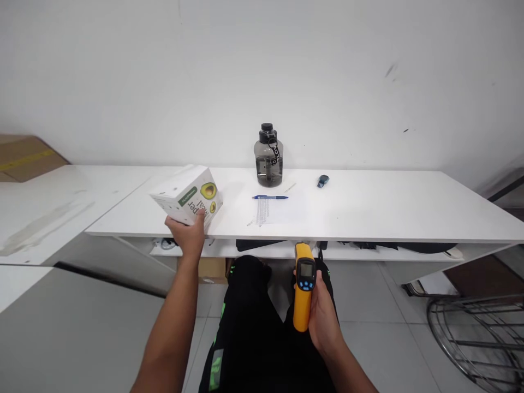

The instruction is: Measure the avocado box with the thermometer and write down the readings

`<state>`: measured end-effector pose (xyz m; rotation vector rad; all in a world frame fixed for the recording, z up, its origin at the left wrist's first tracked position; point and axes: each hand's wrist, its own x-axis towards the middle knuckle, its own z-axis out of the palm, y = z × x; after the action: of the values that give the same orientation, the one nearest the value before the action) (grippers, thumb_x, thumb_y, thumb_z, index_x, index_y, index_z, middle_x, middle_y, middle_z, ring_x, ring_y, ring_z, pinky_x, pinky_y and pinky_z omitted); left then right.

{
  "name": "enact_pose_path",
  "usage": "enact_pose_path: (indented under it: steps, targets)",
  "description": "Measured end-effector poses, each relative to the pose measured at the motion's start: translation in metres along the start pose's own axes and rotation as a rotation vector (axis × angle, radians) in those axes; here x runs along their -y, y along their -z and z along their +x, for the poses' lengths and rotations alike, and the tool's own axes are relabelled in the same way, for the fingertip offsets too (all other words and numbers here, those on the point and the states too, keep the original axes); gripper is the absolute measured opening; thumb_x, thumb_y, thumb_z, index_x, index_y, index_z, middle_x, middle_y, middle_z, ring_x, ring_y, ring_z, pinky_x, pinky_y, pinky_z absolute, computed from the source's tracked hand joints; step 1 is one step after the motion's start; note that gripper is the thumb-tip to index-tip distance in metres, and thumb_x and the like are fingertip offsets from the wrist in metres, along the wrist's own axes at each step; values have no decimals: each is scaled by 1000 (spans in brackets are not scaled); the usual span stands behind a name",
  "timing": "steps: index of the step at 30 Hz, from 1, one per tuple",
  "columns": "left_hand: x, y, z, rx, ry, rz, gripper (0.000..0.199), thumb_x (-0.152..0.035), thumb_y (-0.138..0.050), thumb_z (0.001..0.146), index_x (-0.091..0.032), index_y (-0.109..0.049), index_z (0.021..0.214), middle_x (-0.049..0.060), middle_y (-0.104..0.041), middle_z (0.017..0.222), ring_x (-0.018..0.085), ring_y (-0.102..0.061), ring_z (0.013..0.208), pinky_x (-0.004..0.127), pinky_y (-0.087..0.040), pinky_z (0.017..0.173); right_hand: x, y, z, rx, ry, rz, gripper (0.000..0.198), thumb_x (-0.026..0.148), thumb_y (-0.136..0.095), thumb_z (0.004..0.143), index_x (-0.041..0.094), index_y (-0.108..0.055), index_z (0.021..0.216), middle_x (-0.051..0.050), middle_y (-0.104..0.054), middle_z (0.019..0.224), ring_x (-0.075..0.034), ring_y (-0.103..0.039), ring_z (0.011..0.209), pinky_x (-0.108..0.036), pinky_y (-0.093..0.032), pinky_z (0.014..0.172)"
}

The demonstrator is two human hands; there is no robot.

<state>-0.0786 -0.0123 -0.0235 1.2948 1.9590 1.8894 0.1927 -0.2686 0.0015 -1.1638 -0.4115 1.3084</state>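
Yellow thermometer [302, 305] sits in right hand [322, 316], white box [184, 192] in left hand [190, 236].

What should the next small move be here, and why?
Probably the left hand should set the white box level on the desk: it holds the box tilted near the front edge, and the right hand is occupied with the yellow gun-shaped meter, so it cannot easily help steady it.

The box [189, 195] looked smooth card, the thermometer [303, 300] smooth plastic, the bottle [268, 164] glossy see-through plastic, the trousers [262, 333] matt cloth, the desk [376, 210] smooth.
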Motion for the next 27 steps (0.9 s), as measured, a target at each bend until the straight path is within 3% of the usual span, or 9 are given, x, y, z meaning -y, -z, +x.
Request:
enact_pose_path:
  steps: [3,7,10,13,15,18,24,27]
  targets:
    - [1,1,0,7,-5,11,78,-49,-79,66,-15,-39,124,17,-57,129,28,-58,119,44,-47,102,4,2,6,13,21,49,51,73,-54,82,24,-67,91,-1,-67,75,-23,-65,77,-33,-54,68]
    - [-1,3,0,16,-8,30,80,-52,-79,65,-15,-41,124,17,-57,128,29,-57,120,45,-46,103,26,13,38,-36,172,-16,57,76,-58,76,21,-66,88,0,-65,72,-20,-62,67,-31,-50,61]
    - [-4,4,-1,12,9,57,81,-52,-78,64,-13,-42,125,18,-56,128,32,-56,122,48,-46,103,60,24,78,-103,327,-234,71,83,-43,77,18,-67,92,-4,-67,78,-21,-61,70,-32,-48,63]
    - [-6,5,-3,3,6,76,81,-53,-78,64,-12,-43,124,20,-56,127,35,-55,121,50,-46,101,100,31,125,-282,503,-721,69,74,-31,89,16,-66,101,-12,-70,98,-27,-62,93,-37,-47,80]
    - [-6,4,-3,-13,-4,77,80,-53,-78,64,-12,-45,124,20,-56,125,36,-55,120,51,-46,100,123,32,157,-352,475,-1099,65,63,-22,96,14,-62,110,-18,-69,107,-32,-61,101,-41,-44,85]
    - [-5,4,-3,-41,-5,77,78,-54,-78,63,-13,-46,122,18,-57,121,35,-56,119,51,-46,100,141,29,197,-393,348,-1397,61,51,-20,100,6,-50,128,-26,-66,116,-36,-62,106,-45,-43,87]
    - [-2,2,-4,-57,-28,86,77,-54,-77,64,-14,-46,122,16,-58,118,35,-56,117,49,-46,99,145,21,241,-365,300,-1582,61,49,-24,101,5,-40,139,-26,-64,121,-35,-60,114,-45,-42,91]
    - [2,-1,-5,-83,-25,81,78,-53,-77,64,-14,-45,124,16,-57,119,35,-56,117,49,-45,99,147,13,245,-424,397,-1701,57,45,-34,100,7,-41,142,-27,-55,132,-38,-52,124,-49,-38,97]
